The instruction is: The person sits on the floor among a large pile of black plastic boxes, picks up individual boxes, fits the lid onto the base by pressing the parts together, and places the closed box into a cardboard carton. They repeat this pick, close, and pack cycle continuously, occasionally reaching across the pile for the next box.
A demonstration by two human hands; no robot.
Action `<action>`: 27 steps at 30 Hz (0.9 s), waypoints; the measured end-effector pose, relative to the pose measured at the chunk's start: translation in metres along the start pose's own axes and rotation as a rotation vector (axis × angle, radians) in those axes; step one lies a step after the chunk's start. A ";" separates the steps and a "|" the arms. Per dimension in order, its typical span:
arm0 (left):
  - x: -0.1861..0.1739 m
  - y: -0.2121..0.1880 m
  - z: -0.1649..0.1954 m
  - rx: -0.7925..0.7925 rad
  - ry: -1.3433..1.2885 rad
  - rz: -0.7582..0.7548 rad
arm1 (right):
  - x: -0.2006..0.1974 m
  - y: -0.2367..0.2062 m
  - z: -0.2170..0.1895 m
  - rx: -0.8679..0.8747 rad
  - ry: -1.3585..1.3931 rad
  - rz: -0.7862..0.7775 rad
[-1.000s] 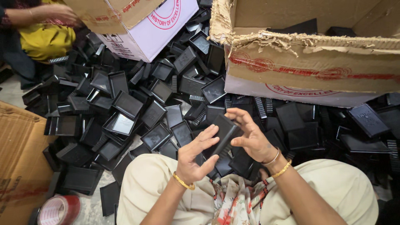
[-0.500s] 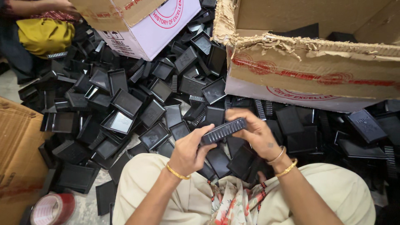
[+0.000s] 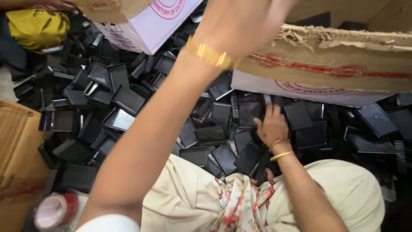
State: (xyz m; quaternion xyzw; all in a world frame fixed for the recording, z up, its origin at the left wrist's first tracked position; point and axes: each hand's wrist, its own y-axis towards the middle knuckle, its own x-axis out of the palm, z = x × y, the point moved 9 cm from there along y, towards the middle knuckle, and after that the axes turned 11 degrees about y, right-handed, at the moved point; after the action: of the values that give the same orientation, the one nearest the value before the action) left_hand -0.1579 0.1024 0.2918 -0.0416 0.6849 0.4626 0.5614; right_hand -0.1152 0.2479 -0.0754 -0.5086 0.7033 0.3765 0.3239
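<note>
Reference landmark: torn cardboard box (image 3: 326,56). Left hand (image 3: 240,25) is raised in front of the box's torn rim, blurred; finger position cannot be determined, and no object is visible in it. Right hand (image 3: 271,125) lies below the box, fingers together and flat on the pile of black plastic trays (image 3: 214,124), which spreads below and left of the box

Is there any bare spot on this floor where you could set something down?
Hardly. Black trays cover the floor from the white box to the torn carton. Only a pale floor sliver at far left and the lap are bare.
</note>
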 end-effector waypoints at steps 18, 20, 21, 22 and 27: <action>0.084 -0.713 -0.183 -1.329 0.620 -0.473 | 0.016 -0.041 0.065 0.535 -0.174 -0.451; 0.088 -0.700 -0.196 -1.324 0.405 -0.437 | 0.018 -0.044 0.065 0.498 -0.129 -0.569; 0.091 -0.690 -0.202 -1.319 0.297 -0.417 | 0.019 -0.046 0.063 0.446 -0.120 -0.636; 0.090 -0.681 -0.208 -1.322 0.260 -0.400 | 0.020 -0.049 0.060 0.394 -0.110 -0.704; 0.094 -0.624 -0.227 -1.310 0.005 -0.241 | 0.012 -0.065 0.054 0.171 -0.143 -0.789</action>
State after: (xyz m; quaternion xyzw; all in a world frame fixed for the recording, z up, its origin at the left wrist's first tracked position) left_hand 0.0015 -0.3637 -0.1633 -0.4514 0.2540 0.7170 0.4665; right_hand -0.0518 0.2757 -0.1258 -0.6832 0.4587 0.1981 0.5326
